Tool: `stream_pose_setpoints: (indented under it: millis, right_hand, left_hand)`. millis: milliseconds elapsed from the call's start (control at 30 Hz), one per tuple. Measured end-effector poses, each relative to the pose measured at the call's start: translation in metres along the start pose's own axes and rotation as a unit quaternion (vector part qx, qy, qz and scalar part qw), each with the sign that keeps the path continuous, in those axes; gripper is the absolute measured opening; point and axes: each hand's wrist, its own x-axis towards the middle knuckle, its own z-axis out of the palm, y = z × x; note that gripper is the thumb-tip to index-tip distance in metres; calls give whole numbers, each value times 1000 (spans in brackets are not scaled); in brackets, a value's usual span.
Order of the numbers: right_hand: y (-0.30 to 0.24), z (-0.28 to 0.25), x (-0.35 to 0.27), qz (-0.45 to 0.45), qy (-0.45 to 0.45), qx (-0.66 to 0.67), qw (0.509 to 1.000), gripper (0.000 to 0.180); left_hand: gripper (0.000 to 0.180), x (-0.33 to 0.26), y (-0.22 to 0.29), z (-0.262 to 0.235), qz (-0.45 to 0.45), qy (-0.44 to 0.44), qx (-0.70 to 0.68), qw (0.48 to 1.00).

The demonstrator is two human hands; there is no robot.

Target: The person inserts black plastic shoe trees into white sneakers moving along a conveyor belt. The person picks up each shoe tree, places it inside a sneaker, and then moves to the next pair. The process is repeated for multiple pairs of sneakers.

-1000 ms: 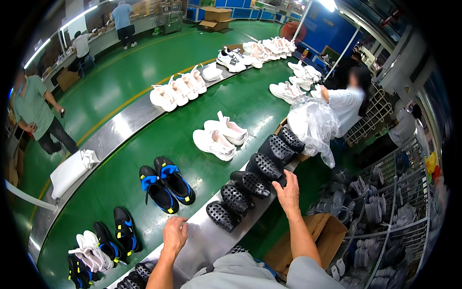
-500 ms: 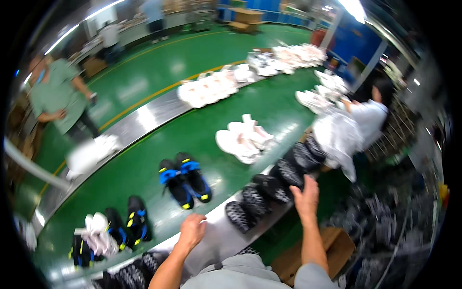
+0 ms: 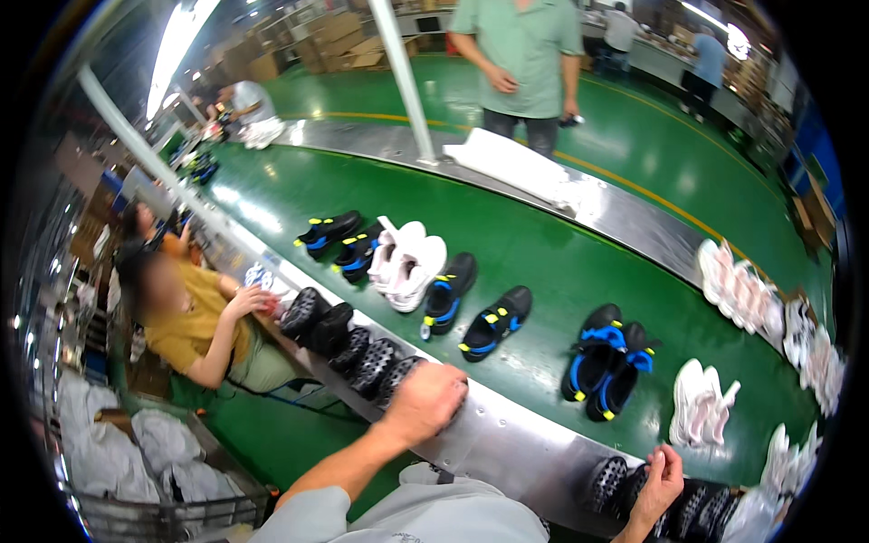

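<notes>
My left hand (image 3: 425, 398) reaches over the metal ledge (image 3: 516, 425), at the near end of a row of black patterned shoes (image 3: 373, 366). Its fingers are curled; a dark shape shows beneath them, but whether they grip it is hidden. On the right, my right hand (image 3: 659, 484) hovers by another group of black patterned shoes (image 3: 608, 481), fingers loosely bent and apart, with nothing visible in them. Beyond the ledge, black and blue shoes with yellow tabs (image 3: 597, 362) and pale pink-white shoes (image 3: 701, 403) rest on the green belt (image 3: 534, 271).
At left a person in a yellow top (image 3: 204, 317) sits by the ledge. Someone in a green shirt (image 3: 520, 54) stands beyond the far metal rail (image 3: 625, 217), where a white bundle (image 3: 511, 167) lies. A wire cart with grey bags (image 3: 167, 439) stands at lower left.
The view has swung left, bringing the seated person in. My left hand has come over to the left row of shoes with its fingers curled; my right hand remains near the right-hand group.
</notes>
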Motion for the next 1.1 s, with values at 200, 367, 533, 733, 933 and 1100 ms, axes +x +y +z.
stream_pose_setpoints:
  millis: [200, 367, 533, 733, 933, 1100]
  right_hand:
    - [-23, 30, 11, -41, -88, -30, 995, 22]
    - [-44, 49, 11, -43, -133, -33, 990, 18]
    - [-66, 67, -5, -59, -115, -38, 991, 13]
    - [-62, 147, -38, 102, -216, 177, 955, 37]
    - [-30, 201, -65, 324, -195, 507, 775, 43]
    - [9, 116, -27, 412, -392, 475, 671, 50]
  left_hand:
    - [33, -70, -174, -118, -244, 172, 316, 901]
    - [57, -128, -281, -140, -351, 114, 306, 877]
    - [53, -121, -264, -155, -301, 160, 281, 897]
    - [49, -6, -74, -86, -171, 168, 112, 964]
    - [52, 12, 63, 83, 74, -67, -51, 994]
    - [53, 38, 66, 154, -179, -92, -427, 882]
